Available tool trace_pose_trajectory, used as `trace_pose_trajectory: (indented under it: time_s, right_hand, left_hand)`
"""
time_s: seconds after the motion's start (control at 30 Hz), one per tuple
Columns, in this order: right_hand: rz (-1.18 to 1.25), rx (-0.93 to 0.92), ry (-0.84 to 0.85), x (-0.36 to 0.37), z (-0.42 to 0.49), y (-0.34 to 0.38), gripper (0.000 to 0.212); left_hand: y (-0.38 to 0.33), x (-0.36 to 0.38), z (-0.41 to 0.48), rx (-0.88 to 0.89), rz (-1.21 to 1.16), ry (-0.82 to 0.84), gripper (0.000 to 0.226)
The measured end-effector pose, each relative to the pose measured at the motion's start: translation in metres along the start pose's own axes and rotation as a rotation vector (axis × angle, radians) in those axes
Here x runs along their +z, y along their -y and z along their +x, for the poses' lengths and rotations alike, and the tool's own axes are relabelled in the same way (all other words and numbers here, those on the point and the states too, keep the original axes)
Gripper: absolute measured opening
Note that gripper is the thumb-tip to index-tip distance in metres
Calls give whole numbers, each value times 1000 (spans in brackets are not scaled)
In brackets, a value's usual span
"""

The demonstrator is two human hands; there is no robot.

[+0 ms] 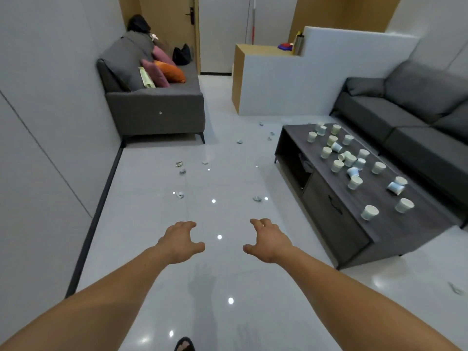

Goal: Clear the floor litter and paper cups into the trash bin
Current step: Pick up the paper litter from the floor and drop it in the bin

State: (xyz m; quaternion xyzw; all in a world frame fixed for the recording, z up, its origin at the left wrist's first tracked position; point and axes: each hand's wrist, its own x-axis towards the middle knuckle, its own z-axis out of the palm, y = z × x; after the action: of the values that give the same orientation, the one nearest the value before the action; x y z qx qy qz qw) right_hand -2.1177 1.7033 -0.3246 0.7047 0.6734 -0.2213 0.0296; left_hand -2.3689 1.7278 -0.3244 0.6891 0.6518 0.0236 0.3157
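Note:
Both my arms reach forward over the glossy white floor. My left hand [180,241] and my right hand [269,239] hang side by side with fingers loosely curled, holding nothing. Several crumpled paper scraps lie ahead on the floor, the nearest being one scrap [180,195] to the left and another scrap [257,198] to the right. Several paper cups [369,212], some upright and some tipped over, stand scattered on the dark coffee table [336,216] at the right. No trash bin is in view.
A grey sofa [157,107] with cushions stands at the far left wall; a person sits at its far end. A second grey sofa [415,117] sits behind the coffee table. A white and wood partition [278,82] stands at the back. One more scrap [454,287] lies at the right edge.

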Motion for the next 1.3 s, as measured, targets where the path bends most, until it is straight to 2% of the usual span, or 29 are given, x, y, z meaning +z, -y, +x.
trace_pose_trajectory:
  time_s: [0.2, 0.43, 0.73, 0.9, 1.13, 1.3]
  right_hand:
    - [45, 160, -63, -45, 68, -24, 83]
    - [103, 263, -15, -65, 152, -66, 83]
    - [159, 224, -8, -131, 330, -145, 84]
    - [125, 214, 14, -174, 406, -187, 84]
    - [70, 216, 125, -199, 518, -217, 83]
    - [42, 225, 167, -208, 634, -231, 80]
  left_hand:
    - [-36, -46, 109, 119, 7, 36, 77]
    - [-84, -54, 211, 169, 76, 136, 76]
    - [-176, -81, 378, 122, 128, 115, 76]
    - [-220, -92, 454, 105, 78, 89, 75]
    - [-221, -90, 568, 14, 21, 171, 77]
    - [-218, -85, 693, -6, -37, 236, 78]
